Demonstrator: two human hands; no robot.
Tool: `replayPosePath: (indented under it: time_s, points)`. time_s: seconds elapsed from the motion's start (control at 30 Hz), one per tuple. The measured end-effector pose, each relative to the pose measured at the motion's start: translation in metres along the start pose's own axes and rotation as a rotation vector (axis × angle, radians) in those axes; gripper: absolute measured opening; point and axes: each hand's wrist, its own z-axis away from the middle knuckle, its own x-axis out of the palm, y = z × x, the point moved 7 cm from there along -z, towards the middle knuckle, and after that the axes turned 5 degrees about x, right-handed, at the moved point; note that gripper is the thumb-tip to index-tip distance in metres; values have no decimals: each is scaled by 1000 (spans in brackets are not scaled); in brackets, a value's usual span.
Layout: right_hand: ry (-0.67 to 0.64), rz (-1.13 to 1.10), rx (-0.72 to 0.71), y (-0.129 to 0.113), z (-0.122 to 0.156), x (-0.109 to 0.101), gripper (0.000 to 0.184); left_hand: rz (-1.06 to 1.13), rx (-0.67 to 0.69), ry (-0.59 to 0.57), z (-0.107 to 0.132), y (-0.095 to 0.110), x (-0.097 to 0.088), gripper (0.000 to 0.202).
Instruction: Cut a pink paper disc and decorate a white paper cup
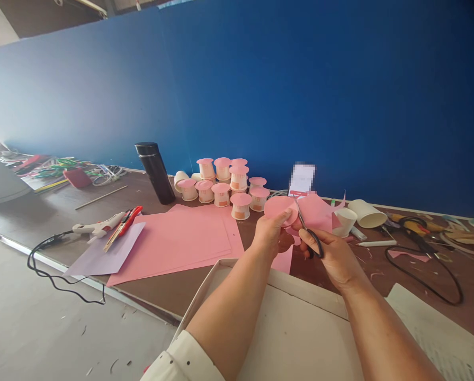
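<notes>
My left hand (pixel 271 233) pinches a round pink paper piece (pixel 280 208) above the table. My right hand (pixel 332 254) is closed round black-handled scissors (pixel 306 228), whose blades point up into the pink paper beside the round piece. A larger piece of pink paper (pixel 316 211) lies behind the scissors. Both hands are held over the far edge of an open cardboard box (pixel 300 296).
Several paper cups with pink lids (pixel 224 185) cluster behind the hands, next to a black flask (pixel 155 172). Pink sheets (pixel 181 238) and a lilac sheet (pixel 105 251) lie at left with a glue gun (pixel 99 226) and cutter (pixel 123 226). White cups (pixel 359 214) and a black cable (pixel 427 264) sit right.
</notes>
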Motion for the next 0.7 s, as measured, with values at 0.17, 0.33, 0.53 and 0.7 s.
replayPosePath:
  time_s: [0.17,0.33,0.53,0.7]
  points:
    - [1,7,12,0,0,-1,42,32,-12,8,-1,-1,0,34]
    - [7,48,15,2,-1,-1,41,30,-22,37,-2,-2,-2,33]
    - [0,40,21,0,0,0,42,15,-16,58,-4,-2,-4,31]
    - [4,16,20,2,0,0,41,48,-16,40,-4,-2,-3,31]
